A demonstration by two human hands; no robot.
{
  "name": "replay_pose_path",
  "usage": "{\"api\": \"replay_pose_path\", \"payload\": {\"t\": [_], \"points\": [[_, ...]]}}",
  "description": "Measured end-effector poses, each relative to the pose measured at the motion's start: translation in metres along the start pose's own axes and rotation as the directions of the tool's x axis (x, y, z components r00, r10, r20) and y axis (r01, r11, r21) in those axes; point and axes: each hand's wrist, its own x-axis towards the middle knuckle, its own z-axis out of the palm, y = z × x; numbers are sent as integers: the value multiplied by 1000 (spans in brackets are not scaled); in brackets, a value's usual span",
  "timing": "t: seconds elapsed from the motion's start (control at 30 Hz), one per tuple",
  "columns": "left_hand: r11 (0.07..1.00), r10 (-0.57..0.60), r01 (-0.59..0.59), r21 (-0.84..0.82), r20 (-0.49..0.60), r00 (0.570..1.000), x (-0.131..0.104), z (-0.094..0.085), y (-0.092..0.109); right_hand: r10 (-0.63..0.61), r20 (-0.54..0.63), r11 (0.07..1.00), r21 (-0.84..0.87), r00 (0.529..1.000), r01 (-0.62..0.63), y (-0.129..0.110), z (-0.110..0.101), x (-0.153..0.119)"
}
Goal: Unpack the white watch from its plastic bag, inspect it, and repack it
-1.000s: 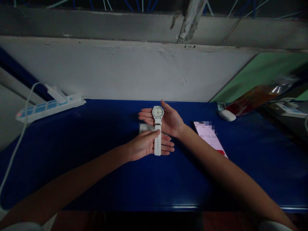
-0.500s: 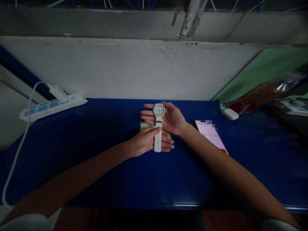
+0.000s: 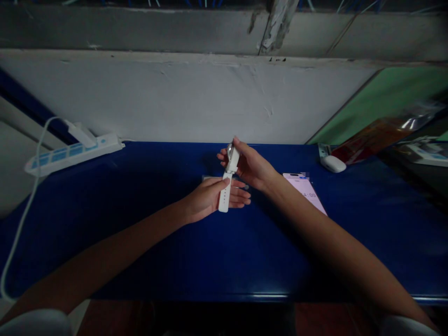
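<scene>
A white wristwatch [image 3: 224, 193] is held in the air over the blue table, its strap hanging down toward me and its case turned on edge, so the dial faces left. My left hand [image 3: 210, 198] lies under the strap, palm up, with the thumb pressed on it and the fingers stretched out. Around the case and upper strap, my right hand [image 3: 254, 165] grips with thumb and fingers. Behind my left hand, a small clear flat item [image 3: 206, 178] is mostly hidden.
A white power strip [image 3: 75, 153] with a plugged-in charger and cable lies at the left. To the right are a lit phone [image 3: 306, 191] partly behind my right forearm, a white rounded case [image 3: 333, 164] and a red-orange package [image 3: 367, 140] on the blue table [image 3: 217, 261].
The watch has tilted, its dial turning from facing up to facing left. My right hand has closed from lying open under the case to gripping it.
</scene>
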Motion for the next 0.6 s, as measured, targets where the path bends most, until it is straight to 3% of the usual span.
{"api": "replay_pose_path", "payload": {"t": [0.23, 0.43, 0.6], "points": [[995, -100, 101, -3, 73, 992, 2, -4, -6, 132, 210, 988, 45, 969, -145, 2, 9, -8], [999, -41, 42, -8, 42, 998, 1, -3, -12, 194, 188, 972, 93, 963, -214, -2, 5, -7], [998, -61, 61, -10, 47, 997, 0, -3, -14, 268, 171, 951, 110, 948, -289, 0, 3, -5]]}}
